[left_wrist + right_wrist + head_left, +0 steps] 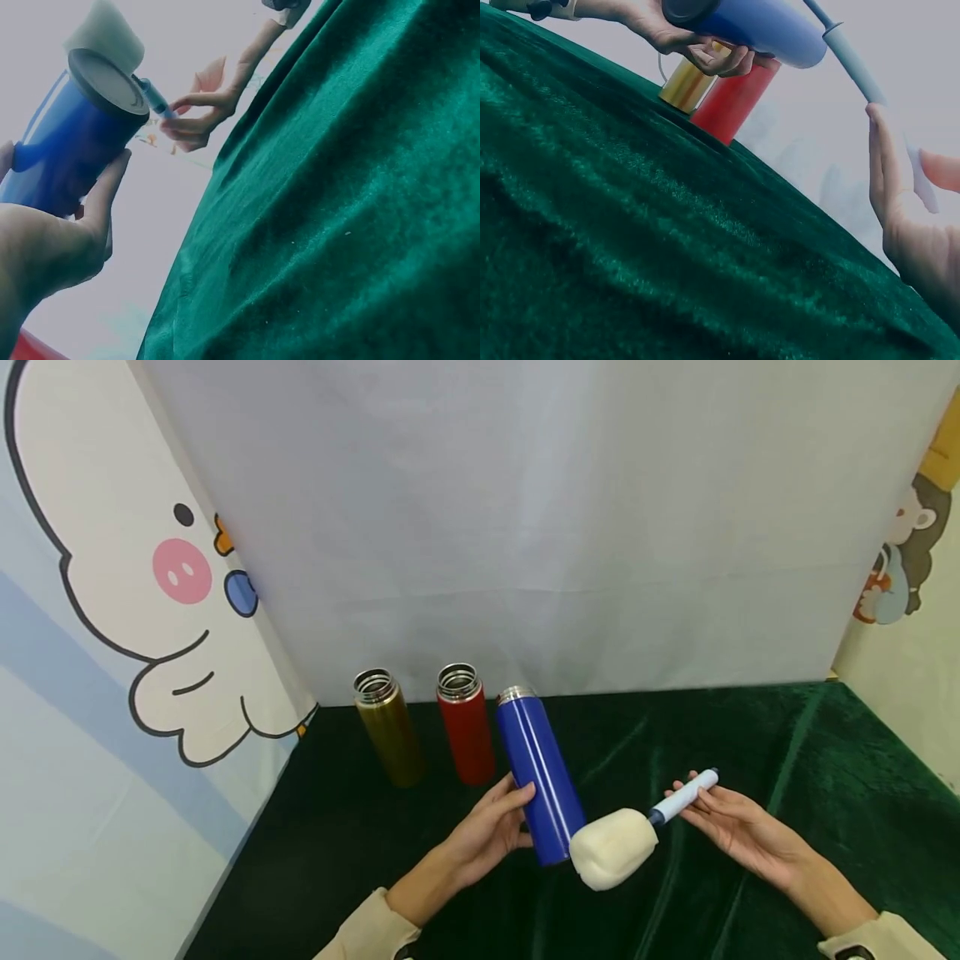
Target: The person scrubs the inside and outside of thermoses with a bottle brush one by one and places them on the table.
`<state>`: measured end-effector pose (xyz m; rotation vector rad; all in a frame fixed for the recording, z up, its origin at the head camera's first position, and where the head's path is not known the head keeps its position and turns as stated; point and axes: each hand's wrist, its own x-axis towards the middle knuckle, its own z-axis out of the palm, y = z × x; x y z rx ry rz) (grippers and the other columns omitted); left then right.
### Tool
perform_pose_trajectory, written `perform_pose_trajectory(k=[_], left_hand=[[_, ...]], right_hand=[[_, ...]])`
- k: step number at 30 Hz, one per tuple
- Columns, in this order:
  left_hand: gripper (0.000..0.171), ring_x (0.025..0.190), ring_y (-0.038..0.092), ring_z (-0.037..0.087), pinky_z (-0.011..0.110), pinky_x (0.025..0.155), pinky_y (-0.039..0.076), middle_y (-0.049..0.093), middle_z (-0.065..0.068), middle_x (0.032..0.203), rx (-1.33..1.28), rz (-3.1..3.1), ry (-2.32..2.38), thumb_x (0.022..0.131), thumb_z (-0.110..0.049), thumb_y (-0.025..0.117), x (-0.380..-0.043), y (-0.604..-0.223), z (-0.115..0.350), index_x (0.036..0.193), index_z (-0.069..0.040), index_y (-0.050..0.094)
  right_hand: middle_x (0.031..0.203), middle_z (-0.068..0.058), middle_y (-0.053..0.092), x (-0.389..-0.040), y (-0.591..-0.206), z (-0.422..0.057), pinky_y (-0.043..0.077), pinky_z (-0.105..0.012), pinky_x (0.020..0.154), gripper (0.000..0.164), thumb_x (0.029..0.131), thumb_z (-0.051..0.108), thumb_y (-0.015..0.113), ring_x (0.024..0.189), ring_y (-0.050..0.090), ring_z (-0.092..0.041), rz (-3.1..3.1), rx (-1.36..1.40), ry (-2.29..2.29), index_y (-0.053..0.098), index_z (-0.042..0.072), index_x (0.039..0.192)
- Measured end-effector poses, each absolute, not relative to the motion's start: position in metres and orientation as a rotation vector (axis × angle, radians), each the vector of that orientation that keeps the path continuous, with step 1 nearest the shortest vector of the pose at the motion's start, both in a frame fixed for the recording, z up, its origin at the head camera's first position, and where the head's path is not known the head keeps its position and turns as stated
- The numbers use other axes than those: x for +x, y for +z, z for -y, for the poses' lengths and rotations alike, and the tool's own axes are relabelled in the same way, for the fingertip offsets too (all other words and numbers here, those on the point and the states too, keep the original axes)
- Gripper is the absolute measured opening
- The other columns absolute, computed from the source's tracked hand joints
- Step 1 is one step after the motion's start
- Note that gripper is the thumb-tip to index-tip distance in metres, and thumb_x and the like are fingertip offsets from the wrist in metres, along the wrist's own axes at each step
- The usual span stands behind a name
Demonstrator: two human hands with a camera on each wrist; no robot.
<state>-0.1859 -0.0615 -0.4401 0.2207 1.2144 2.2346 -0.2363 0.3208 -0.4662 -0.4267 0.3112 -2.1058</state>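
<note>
My left hand (483, 835) grips a blue thermos bottle (542, 777) round its lower body, thumb across the front. The bottle is lifted and tilted, its uncapped steel mouth pointing up and away to the left. Between its fingers and thumb my right hand (750, 835) holds a bottle brush by the pale blue handle (686, 797). The brush's white sponge head (611, 847) points down-left, close to the bottle's base. In the left wrist view the sponge (109, 37) appears right by the flat base (109, 82); whether they touch I cannot tell.
An uncapped red bottle (467, 735) and an uncapped gold bottle (393, 739) stand upright left of the blue one. Dark green velvet cloth (750, 735) covers the table. A pale curtain (525, 527) hangs behind, with a cartoon-printed panel (97, 777) at the left.
</note>
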Motion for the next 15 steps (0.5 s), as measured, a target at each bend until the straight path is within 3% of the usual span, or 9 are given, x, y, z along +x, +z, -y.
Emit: perform_pose_trajectory(k=[6,15], left_hand=[[0.062,0.142,0.048,0.029,0.062,0.118,0.037,0.039,0.015,0.161,0.225,-1.228,2.163,0.107,-0.027,0.050,-0.182,-0.442,0.060,0.161,-0.016,0.022],[0.067,0.135,0.055,0.029,0.058,0.112,0.046,0.045,0.016,0.156,0.282,-1.324,2.001,0.103,-0.029,0.054,-0.169,-0.446,0.058,0.160,-0.011,0.024]], right_hand=[[0.146,-0.021,0.055,-0.242,-0.458,-0.312,0.031,-0.031,0.124,0.051,0.112,0.013,0.009,0.142,0.051,-0.029,-0.266,-0.323,-2.192,0.053,0.003,0.135],[0.136,-0.025,0.061,-0.242,-0.449,-0.303,0.031,-0.034,0.124,0.021,0.112,0.011,0.022,0.133,0.058,-0.037,-0.007,-0.045,-2.475,0.040,0.016,0.121]])
